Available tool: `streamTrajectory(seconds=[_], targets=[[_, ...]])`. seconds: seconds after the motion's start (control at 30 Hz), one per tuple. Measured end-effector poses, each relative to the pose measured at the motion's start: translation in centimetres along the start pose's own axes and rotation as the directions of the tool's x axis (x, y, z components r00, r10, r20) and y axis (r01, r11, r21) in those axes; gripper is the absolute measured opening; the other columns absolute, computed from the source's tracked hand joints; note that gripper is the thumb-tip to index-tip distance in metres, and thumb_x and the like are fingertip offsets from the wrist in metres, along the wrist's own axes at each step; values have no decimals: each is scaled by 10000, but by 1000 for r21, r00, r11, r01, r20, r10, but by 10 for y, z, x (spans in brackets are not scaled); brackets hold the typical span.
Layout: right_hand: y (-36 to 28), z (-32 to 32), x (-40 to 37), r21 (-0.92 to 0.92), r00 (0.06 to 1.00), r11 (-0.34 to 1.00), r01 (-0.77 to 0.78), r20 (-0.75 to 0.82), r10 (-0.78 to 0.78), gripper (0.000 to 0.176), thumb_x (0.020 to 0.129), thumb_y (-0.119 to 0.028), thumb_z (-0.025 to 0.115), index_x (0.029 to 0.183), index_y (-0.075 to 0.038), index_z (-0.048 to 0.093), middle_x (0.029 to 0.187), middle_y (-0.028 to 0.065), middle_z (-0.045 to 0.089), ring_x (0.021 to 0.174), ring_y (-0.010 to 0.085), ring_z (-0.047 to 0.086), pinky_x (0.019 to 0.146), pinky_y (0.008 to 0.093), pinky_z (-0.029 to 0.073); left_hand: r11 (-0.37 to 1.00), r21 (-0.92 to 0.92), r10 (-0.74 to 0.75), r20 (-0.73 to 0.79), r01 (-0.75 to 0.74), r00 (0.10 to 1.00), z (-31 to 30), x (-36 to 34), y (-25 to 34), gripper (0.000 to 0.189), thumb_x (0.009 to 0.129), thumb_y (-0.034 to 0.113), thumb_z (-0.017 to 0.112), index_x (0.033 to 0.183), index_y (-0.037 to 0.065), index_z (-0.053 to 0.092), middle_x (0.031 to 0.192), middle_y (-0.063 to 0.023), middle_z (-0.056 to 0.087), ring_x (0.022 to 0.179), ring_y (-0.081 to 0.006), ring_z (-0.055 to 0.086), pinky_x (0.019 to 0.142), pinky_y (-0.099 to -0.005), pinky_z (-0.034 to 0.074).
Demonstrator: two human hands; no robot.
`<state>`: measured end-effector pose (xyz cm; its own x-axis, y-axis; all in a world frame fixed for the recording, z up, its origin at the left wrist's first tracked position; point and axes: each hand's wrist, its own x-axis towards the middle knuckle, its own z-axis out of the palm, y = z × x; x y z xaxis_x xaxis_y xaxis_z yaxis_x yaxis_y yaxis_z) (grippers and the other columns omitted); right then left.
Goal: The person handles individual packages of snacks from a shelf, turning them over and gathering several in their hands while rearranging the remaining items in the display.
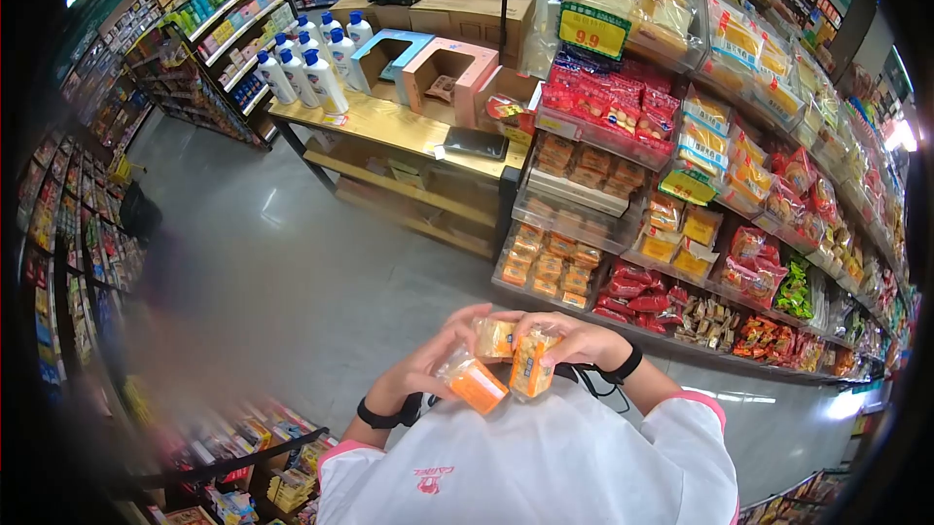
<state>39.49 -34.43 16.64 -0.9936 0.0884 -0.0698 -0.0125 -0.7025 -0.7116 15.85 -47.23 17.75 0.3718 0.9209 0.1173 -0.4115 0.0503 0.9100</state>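
Close to my chest, my left hand (436, 354) is closed around a clear-wrapped snack packet with an orange label (478, 387), its thumb along the near side. A second wrapped snack packet, pale yellow (494, 339), sits between both hands under my left fingertips. My right hand (587, 340) grips a third packet, crumbly-looking with an orange label (531, 365), thumb on its front. All three packets lie side by side, nearly touching. Similar orange-labelled packets (551, 265) fill a clear bin ahead of me.
Tiered clear bins of bagged snacks (725, 267) rise at the right. A wooden display table (389, 126) ahead carries white bottles (324, 83), open gift boxes (440, 82) and a dark flat device (476, 144). Stocked shelves (83, 204) line the left. Grey floor (292, 243) runs between them.
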Motion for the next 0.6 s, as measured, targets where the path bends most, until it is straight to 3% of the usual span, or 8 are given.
streamTrajectory(seconds=[0.17, 0.27, 0.4, 0.5, 0.6], targets=[[2, 4, -5, -95, 998, 994, -53, -46, 49, 330, 783, -101, 741, 1072, -39, 595, 1549, 136, 187, 1364, 243, 317, 1054, 357, 354, 978, 184, -121, 99, 101, 988, -7, 0, 5, 465, 607, 190, 814, 1012, 97, 604, 1510, -158, 122, 1337, -267, 319, 1097, -392, 298], [3, 3, -9, -79, 996, 993, -87, -26, 85, 327, 780, -105, 745, 1065, -39, 597, 1544, 129, 207, 1354, 240, 325, 1057, 352, 345, 925, 380, -144, 302, 19, 942, -18, 8, 10, 439, 627, 184, 806, 1013, 74, 628, 1494, -155, 137, 1317, -261, 339, 1070, -387, 347], [6, -2, -14, -42, 993, 993, -115, -44, 113, 352, 786, -111, 745, 1091, -43, 582, 1527, 130, 242, 1332, 239, 345, 1061, 355, 336, 959, 246, -225, 366, 139, 903, -22, 17, 9, 454, 648, 134, 794, 1046, 56, 591, 1443, -145, 191, 1293, -261, 362, 1074, -390, 352], [7, -6, -16, -7, 989, 993, -121, -81, 120, 400, 778, -83, 750, 1129, -33, 566, 1518, 142, 254, 1317, 225, 366, 1048, 349, 360, 953, 155, -299, 319, 262, 899, -23, 23, 5, 469, 632, 100, 797, 1039, 63, 566, 1421, -143, 209, 1282, -275, 372, 1086, -410, 336], [8, -7, -16, -41, 989, 996, -78, -128, 72, 414, 787, -70, 745, 1155, -34, 558, 1509, 145, 269, 1310, 216, 376, 1040, 344, 371, 958, -33, -269, 238, 284, 933, -25, 23, -7, 504, 588, 76, 803, 1025, 81, 555, 1409, -145, 234, 1277, -281, 377, 1089, -427, 327]])
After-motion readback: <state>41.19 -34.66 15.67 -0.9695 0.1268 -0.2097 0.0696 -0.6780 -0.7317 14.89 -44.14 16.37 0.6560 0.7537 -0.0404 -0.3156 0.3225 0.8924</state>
